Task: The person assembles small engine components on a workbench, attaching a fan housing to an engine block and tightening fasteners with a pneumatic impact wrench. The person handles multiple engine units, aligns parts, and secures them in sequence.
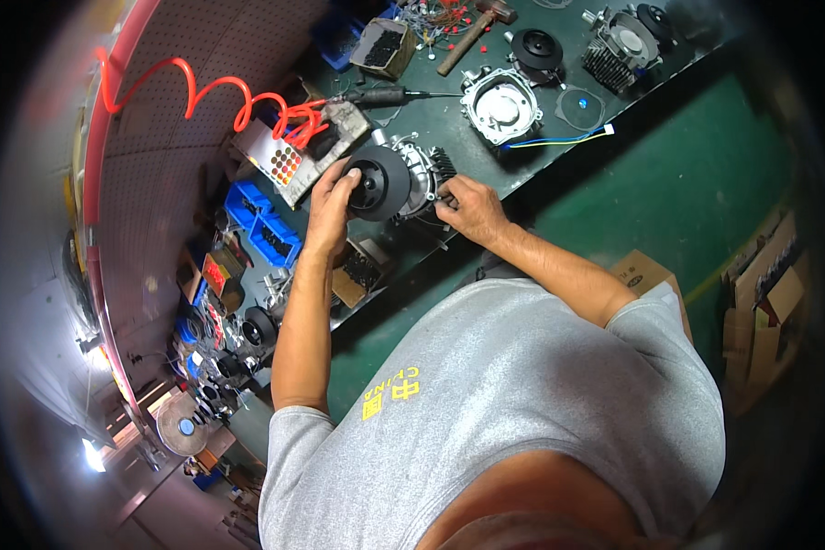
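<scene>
At the near edge of the green workbench, my left hand (328,203) grips the rim of a black round fan wheel (392,183), thumb across its front face. The wheel stands on edge against a silver finned metal housing (422,176). On the housing's other side is my right hand (472,209), its fingers curled and closed at the housing's edge; anything small between the fingertips is hidden. Farther right lies an open silver housing (501,105), with a blue and yellow wire (559,141) beside it.
A power screwdriver (376,95) lies behind the work, near a coiled red air hose (247,108). Blue bins (264,229) and a box of black parts (357,272) sit to the left. At the back are a hammer (467,41) and another finned housing (619,50).
</scene>
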`<state>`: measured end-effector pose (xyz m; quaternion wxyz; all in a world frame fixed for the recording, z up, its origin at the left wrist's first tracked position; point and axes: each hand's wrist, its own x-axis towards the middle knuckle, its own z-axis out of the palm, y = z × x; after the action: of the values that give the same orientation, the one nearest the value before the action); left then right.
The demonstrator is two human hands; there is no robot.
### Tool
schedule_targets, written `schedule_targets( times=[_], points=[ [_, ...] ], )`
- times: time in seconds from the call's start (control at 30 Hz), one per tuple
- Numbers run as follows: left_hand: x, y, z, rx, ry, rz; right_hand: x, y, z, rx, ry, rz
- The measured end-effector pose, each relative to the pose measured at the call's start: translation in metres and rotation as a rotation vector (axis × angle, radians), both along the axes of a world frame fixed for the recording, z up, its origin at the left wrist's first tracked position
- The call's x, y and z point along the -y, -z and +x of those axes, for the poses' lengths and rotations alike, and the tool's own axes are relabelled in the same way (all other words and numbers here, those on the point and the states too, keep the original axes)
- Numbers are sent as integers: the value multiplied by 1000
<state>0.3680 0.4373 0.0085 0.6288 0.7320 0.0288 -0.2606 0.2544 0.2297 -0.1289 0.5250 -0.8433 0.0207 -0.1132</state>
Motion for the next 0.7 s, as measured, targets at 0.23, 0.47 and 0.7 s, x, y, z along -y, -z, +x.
schedule_targets(
  times=[0.23, 0.47, 0.7],
  points=[
    [2, 6, 2, -45, 4, 57, -1, -3, -1, -25, 8, 2],
    [1, 4, 6, 6, 50, 93, 0, -2, -1, -17, 0, 9],
    [5, 4, 4, -5, 107, 136, 1, -2, -3, -24, -14, 93]
  ],
)
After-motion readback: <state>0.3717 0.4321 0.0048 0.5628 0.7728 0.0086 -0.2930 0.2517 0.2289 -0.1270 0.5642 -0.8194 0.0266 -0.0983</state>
